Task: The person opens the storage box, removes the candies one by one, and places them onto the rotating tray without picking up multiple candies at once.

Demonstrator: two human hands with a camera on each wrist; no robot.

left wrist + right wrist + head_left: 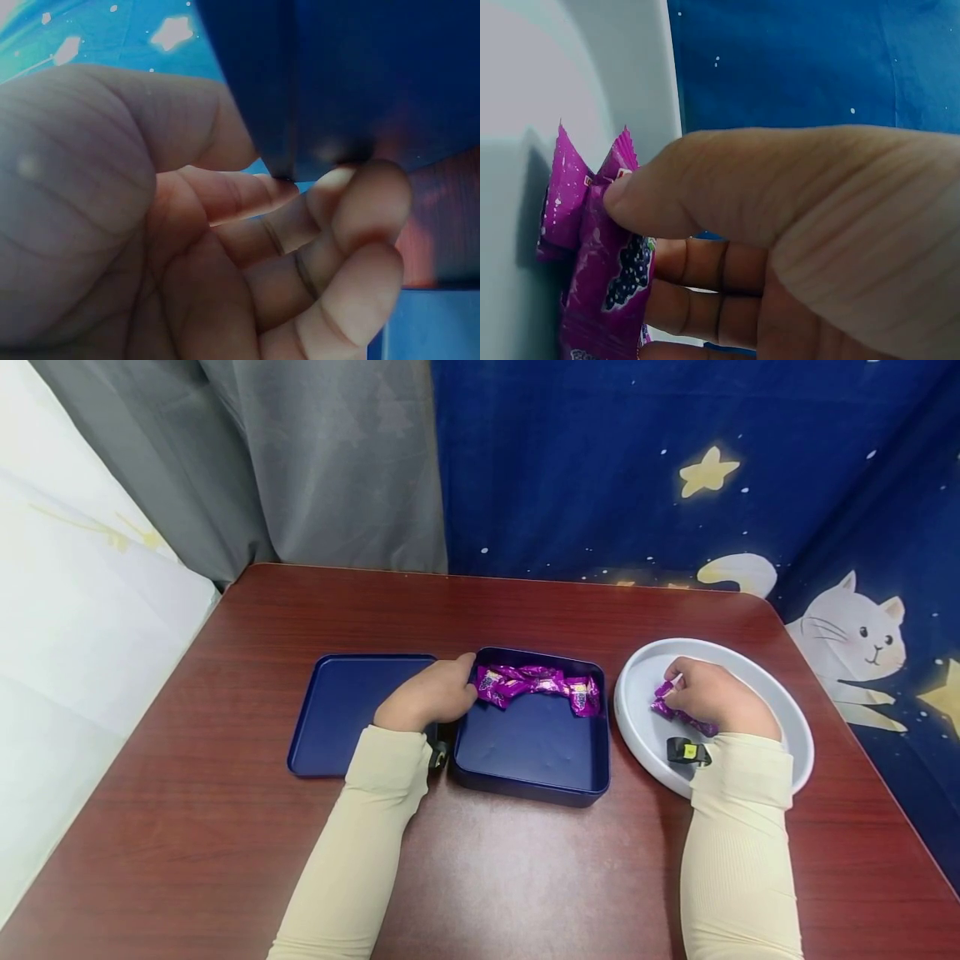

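My left hand [429, 695] holds the left wall of a square dark blue box [531, 747]. In the left wrist view its thumb and curled fingers [371, 206] lie about the box's lower edge. Several purple-wrapped candies [517, 681] lie in a row along the far side inside the box. Over a round white tray [801, 739], my right hand [716, 697] pinches a purple candy packet [604, 277] printed with dark grapes, thumb on its near face. Another purple candy [564, 199] is right beside it, and more purple wrapper [701, 725] shows under the hand.
A flat dark blue lid [356, 714] lies left of the box, partly behind the left hand and wrist. Everything stands on a reddish-brown wooden table [525, 877]. Grey [337, 460] and blue star-patterned curtains [562, 468] hang behind the far edge.
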